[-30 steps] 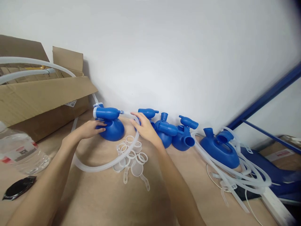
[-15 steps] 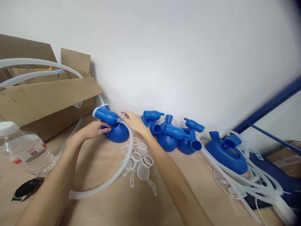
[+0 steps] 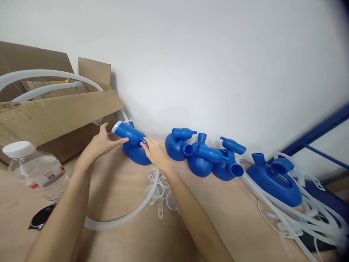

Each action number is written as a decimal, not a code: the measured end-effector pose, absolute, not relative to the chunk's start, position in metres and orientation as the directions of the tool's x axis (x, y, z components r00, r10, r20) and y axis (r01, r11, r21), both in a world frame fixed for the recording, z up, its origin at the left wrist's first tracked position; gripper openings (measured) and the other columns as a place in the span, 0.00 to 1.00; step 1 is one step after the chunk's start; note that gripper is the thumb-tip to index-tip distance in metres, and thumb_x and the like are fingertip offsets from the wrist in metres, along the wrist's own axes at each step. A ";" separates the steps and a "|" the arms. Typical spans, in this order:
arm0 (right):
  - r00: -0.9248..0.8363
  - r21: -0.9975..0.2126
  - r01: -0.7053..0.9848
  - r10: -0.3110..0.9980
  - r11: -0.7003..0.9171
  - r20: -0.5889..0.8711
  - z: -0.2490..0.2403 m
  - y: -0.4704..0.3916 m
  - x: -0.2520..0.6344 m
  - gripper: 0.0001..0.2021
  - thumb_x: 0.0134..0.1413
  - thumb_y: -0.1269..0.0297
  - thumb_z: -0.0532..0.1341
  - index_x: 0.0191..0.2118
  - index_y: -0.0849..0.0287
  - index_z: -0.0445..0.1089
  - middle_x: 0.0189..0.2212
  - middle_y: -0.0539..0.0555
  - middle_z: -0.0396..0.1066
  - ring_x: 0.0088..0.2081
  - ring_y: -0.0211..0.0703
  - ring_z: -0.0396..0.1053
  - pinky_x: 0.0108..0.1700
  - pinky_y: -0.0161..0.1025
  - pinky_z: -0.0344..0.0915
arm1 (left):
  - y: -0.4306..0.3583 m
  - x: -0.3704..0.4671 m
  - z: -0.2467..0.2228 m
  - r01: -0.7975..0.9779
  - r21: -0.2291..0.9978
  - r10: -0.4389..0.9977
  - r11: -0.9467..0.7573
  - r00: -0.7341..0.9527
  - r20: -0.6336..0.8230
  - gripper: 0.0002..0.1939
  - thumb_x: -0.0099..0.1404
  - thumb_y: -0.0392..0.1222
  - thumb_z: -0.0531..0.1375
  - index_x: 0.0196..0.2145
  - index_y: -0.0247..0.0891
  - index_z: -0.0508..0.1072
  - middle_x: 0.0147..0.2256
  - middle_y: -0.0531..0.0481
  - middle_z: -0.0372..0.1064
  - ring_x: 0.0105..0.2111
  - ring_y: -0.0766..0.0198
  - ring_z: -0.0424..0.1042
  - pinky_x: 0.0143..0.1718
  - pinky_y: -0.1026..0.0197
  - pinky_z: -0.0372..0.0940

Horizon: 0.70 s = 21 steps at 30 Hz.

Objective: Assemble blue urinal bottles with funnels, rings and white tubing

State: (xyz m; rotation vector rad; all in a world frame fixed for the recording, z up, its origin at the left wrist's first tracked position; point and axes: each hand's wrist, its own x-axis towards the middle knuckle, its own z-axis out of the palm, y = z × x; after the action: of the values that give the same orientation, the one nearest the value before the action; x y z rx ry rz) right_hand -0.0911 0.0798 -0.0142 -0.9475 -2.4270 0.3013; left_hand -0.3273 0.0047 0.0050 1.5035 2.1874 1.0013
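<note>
The left hand (image 3: 103,143) reaches forward with thumb and fingers spread wide, the thumb lying along the blue cylinder (image 3: 131,134). The right hand (image 3: 155,151) is bent inward, its fingertips at the cylinder's narrow end; whether they pinch something there, I cannot tell. The cylinder is tilted between both hands, above a rounded blue container (image 3: 136,154). The white hose (image 3: 128,217) emerges below the right hand and curves over the table (image 3: 109,196).
</note>
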 end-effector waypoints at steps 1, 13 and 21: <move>-0.637 -0.379 0.546 0.664 0.747 0.392 -0.018 0.079 -0.091 0.20 0.76 0.54 0.52 0.63 0.55 0.70 0.60 0.59 0.74 0.60 0.53 0.72 0.62 0.45 0.64 | 0.004 -0.325 0.007 0.632 0.754 0.893 0.178 -0.426 0.146 0.59 0.56 0.73 0.65 0.73 0.36 0.52 0.63 0.31 0.68 0.56 0.34 0.73 0.51 0.43 0.72; -0.328 -0.430 0.179 0.466 0.885 0.822 -0.039 0.078 -0.074 0.09 0.67 0.55 0.64 0.42 0.55 0.77 0.47 0.56 0.83 0.50 0.47 0.81 0.57 0.42 0.74 | -0.015 -0.281 0.052 0.710 0.704 0.706 -0.011 -0.493 0.509 0.22 0.64 0.64 0.58 0.37 0.42 0.75 0.32 0.51 0.75 0.34 0.59 0.71 0.38 0.59 0.64; -0.361 -0.625 0.119 0.620 0.772 0.697 -0.042 0.056 -0.091 0.05 0.65 0.59 0.65 0.38 0.53 0.74 0.45 0.53 0.84 0.45 0.46 0.83 0.48 0.40 0.78 | -0.022 -0.281 0.055 0.851 0.424 0.703 0.310 -0.506 0.500 0.26 0.68 0.61 0.48 0.34 0.41 0.78 0.33 0.39 0.77 0.38 0.45 0.73 0.38 0.55 0.58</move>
State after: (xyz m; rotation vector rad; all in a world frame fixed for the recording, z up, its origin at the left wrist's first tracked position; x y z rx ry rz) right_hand -0.0906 0.0564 -0.0421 -0.5635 -1.8946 0.5849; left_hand -0.2812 -0.0220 0.0553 1.6405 2.7145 1.1242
